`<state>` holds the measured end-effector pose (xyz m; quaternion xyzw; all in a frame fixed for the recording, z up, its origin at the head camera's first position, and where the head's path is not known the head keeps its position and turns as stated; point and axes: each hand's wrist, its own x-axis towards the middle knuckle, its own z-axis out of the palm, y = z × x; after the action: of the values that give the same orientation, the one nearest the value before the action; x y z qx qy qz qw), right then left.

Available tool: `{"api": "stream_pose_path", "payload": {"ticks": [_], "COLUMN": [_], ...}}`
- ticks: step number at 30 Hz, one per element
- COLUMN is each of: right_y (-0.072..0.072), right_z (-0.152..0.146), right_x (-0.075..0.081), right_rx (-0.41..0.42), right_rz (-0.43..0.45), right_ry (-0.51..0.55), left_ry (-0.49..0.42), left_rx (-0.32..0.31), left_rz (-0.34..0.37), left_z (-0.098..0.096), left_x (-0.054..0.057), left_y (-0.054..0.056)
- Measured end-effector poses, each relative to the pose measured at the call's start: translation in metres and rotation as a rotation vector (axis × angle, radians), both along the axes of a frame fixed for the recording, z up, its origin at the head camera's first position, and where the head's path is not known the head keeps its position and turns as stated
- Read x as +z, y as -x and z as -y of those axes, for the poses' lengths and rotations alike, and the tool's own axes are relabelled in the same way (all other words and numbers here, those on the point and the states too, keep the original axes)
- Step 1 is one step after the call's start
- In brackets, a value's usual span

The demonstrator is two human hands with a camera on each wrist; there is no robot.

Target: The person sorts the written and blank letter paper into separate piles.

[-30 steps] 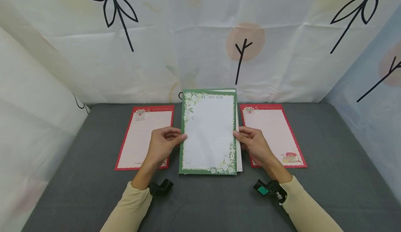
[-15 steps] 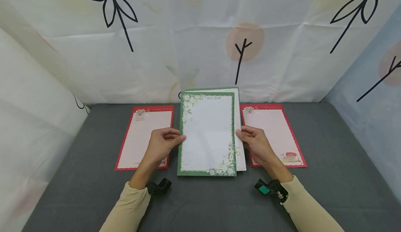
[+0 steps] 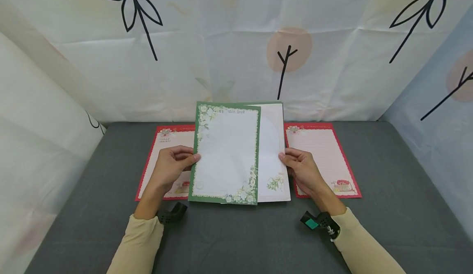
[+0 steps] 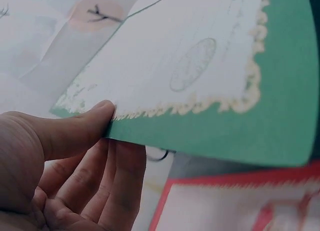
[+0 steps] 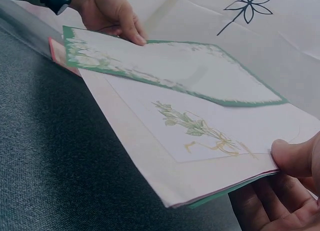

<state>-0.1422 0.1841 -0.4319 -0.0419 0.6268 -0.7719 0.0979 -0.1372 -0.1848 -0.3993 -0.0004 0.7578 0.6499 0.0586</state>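
Observation:
My left hand pinches the left edge of a green-bordered sheet of stationery paper, thumb on top and fingers beneath. White flowers decorate two of its corners. My right hand grips the right edge of a small stack of sheets, topped by a white sheet with a leafy sprig. The green-bordered sheet covers the left part of that stack. In the right wrist view, a green edge shows under the white sheet. Both hands hold the papers raised above the table.
A red-bordered sheet lies on the grey tabletop at left, partly covered by my left hand and the green-bordered sheet. Another red-bordered sheet lies at right, partly behind my right hand. A printed white curtain hangs behind the table.
The left hand has moved left, sliding the green-bordered sheet off the white sheet and over the left red-bordered one. More of the white sheet shows. The right hand has shifted only slightly.

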Motion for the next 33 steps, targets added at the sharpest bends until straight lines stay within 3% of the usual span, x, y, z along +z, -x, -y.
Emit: {"api": "stream_pose_path", "payload": {"ticks": [11, 23, 28, 33], "right_y": [0.001, 0.001, 0.001, 0.001], "right_z": [0.000, -0.001, -0.001, -0.001], "right_x": [0.000, 0.000, 0.001, 0.000], "right_rx": [0.000, 0.000, 0.000, -0.001], "right_rz": [-0.008, -0.021, -0.013, -0.009], "right_ry": [0.003, -0.003, -0.003, -0.003], "left_ry": [0.017, 0.051, 0.069, 0.129], "left_rx": [0.064, 0.134, 0.195, 0.214], "left_rz": [0.009, 0.029, 0.046, 0.060], "left_z": [0.040, 0.059, 0.069, 0.078], "left_x": [0.004, 0.003, 0.001, 0.000], "left_y": [0.000, 0.002, 0.001, 0.000]}}
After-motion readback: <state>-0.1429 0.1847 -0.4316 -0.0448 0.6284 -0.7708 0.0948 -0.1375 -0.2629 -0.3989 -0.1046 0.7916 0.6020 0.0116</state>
